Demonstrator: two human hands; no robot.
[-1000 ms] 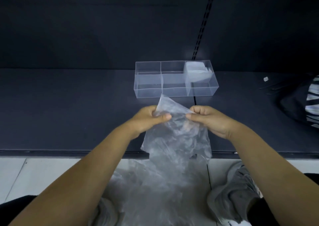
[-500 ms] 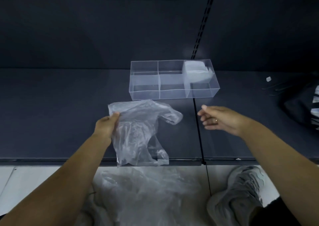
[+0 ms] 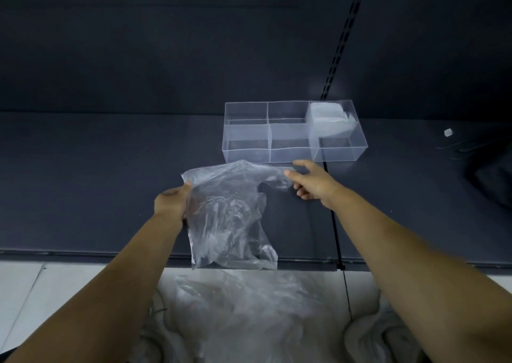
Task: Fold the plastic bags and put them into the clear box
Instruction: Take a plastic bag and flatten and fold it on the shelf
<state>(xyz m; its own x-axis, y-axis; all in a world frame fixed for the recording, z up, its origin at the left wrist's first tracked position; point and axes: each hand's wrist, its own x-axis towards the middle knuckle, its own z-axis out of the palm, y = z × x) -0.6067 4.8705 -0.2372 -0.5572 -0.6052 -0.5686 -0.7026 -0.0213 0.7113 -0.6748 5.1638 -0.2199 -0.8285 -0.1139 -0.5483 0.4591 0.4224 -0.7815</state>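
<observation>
A crumpled clear plastic bag (image 3: 230, 213) hangs over the dark shelf, just in front of the clear box (image 3: 291, 149). My left hand (image 3: 173, 204) grips its upper left corner. My right hand (image 3: 310, 182) reaches in from the right, and its thumb and forefinger pinch the bag's upper right corner. The top edge is spread between both hands. The box has several compartments. A folded white bag (image 3: 327, 116) lies in its far right one, and the other compartments look empty.
A heap of loose clear bags (image 3: 243, 307) lies on the pale floor below the shelf edge (image 3: 83, 253), between grey shoes (image 3: 371, 340). A small white scrap (image 3: 448, 132) and a dark object (image 3: 493, 185) sit at the right.
One second ago both hands held the bag close together. My left hand then carried it left while the right let go. Now the right hand has come back to the bag's right corner.
</observation>
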